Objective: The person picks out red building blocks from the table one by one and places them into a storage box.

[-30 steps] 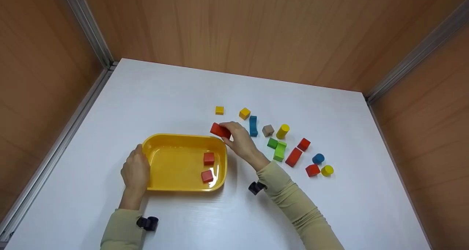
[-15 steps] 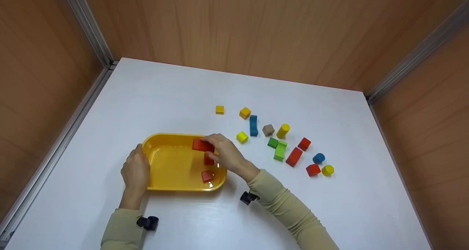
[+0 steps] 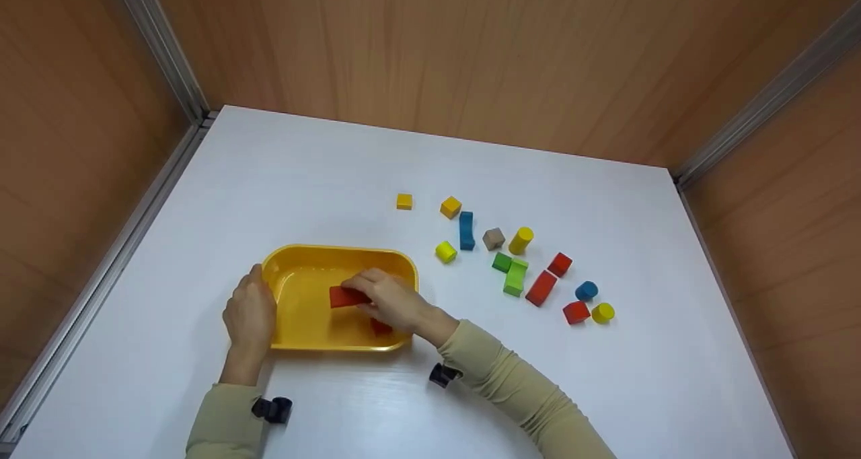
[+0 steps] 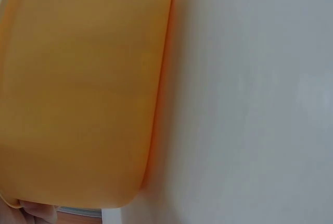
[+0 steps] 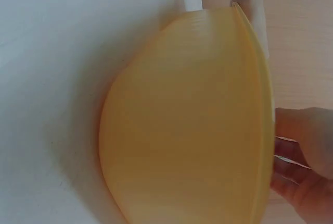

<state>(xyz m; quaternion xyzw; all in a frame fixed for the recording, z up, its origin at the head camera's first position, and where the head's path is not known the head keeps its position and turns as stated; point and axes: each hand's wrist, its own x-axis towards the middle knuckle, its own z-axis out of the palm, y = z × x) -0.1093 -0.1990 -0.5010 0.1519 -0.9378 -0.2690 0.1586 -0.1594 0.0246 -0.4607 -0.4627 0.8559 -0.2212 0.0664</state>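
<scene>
A yellow plastic tray point(image 3: 301, 311) lies on the white table, its outer wall point(image 4: 78, 94) filling much of the left wrist view. My left hand point(image 3: 250, 311) grips the tray's left rim, and a few fingertips point(image 4: 40, 211) show at that rim. Inside the tray, my right hand point(image 3: 393, 302) pinches a red rectangular block point(image 3: 345, 296) between thumb and fingers. Part of a red cube point(image 3: 381, 326) shows beneath the right hand, which covers the tray's right half. The right wrist view has the right hand point(image 5: 307, 156) beyond the tray wall point(image 5: 187, 114), its block hidden.
Right of the tray lie several loose blocks, among them a yellow cylinder point(image 3: 445, 252), a blue curved block point(image 3: 466, 231), a light green block point(image 3: 515, 278) and a red block point(image 3: 541, 289). Wooden panels point(image 3: 430, 55) enclose the table's back and sides.
The right hand has carried the red rectangular block from beyond the tray's far right corner, left and down into the tray. A yellow cylinder it covered now shows. The left hand has stayed put.
</scene>
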